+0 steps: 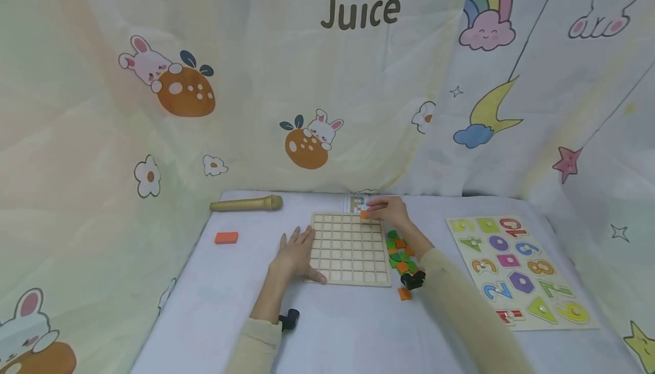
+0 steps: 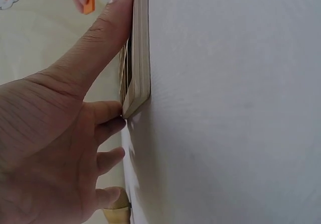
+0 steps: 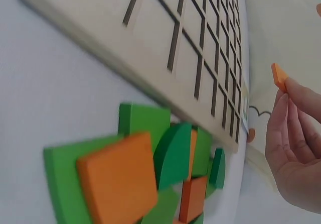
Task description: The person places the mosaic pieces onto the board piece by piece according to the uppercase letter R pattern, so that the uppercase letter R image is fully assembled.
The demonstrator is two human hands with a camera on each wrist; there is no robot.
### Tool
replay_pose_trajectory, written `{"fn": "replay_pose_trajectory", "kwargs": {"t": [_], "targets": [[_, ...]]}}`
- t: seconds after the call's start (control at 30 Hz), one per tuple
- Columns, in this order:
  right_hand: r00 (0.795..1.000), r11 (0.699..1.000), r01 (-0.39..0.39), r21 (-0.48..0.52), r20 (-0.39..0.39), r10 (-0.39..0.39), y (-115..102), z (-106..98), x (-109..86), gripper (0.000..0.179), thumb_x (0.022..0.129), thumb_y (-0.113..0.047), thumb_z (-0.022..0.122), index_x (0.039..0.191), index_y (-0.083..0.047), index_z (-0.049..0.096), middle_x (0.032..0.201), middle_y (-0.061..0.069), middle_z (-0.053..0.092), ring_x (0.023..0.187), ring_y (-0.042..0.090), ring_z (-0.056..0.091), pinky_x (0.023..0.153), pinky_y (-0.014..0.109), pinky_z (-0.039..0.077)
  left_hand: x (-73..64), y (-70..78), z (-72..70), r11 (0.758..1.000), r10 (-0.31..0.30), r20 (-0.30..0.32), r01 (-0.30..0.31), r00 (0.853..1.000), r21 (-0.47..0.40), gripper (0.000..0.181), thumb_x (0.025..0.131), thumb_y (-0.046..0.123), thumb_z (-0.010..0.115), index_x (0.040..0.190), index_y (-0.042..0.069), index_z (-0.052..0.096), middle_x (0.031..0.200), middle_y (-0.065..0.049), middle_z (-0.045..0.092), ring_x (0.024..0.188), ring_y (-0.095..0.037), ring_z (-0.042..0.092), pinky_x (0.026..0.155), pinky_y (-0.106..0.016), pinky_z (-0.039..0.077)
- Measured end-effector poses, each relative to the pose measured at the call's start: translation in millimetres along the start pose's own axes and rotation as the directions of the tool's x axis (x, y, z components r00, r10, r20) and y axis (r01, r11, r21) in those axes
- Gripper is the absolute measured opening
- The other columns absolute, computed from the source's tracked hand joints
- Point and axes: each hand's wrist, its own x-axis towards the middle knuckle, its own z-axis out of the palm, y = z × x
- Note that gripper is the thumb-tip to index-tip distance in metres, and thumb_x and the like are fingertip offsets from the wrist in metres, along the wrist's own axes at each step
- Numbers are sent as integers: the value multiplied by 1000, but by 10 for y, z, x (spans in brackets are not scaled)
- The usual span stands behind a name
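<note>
My right hand [image 1: 391, 212] pinches a small orange tile [image 3: 279, 77] between thumb and fingertips. It is above the far right part of a wooden grid board [image 1: 350, 249], and the tile shows beyond the thumb in the left wrist view too. With fingers spread, my left hand [image 1: 294, 256] rests at the board's left edge, its thumb lying along the near left corner. To the board's right lies a loose pile of green and orange pieces [image 1: 401, 253], some square and some with a curved side. One orange square [image 1: 405, 294] sits apart, nearer to me.
A patterned card [image 1: 357, 204] lies behind the board. At the far left are a gold toy microphone [image 1: 247, 203] and an orange-red block [image 1: 226, 238]. A number and shape puzzle board [image 1: 517, 274] covers the right side. Printed cloth [image 1: 245, 135] hangs behind the table.
</note>
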Motion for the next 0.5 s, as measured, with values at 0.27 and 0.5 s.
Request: {"fn": "replay_pose_trajectory", "kwargs": {"t": [0.27,0.5], "targets": [[998,999,32,-8,49,-32,-19,271,97,40,88,-6,84,125,6,71,109,19,77,94,25,76,85,36,64,2,3,-1,1000,10,-1,-10,1000,6,146,53,73,90,165,3,27,172,-14,24,159,-42,15,125,-69,11],[998,1000,11,-24,62,-10,-43,471,107,33,87,-7,85,118,-1,76,100,11,79,94,23,77,82,31,62,-6,11,-4,1000,6,3,-6,1000,-1,145,54,73,90,165,4,26,172,-14,24,159,-42,14,125,-68,10]]}}
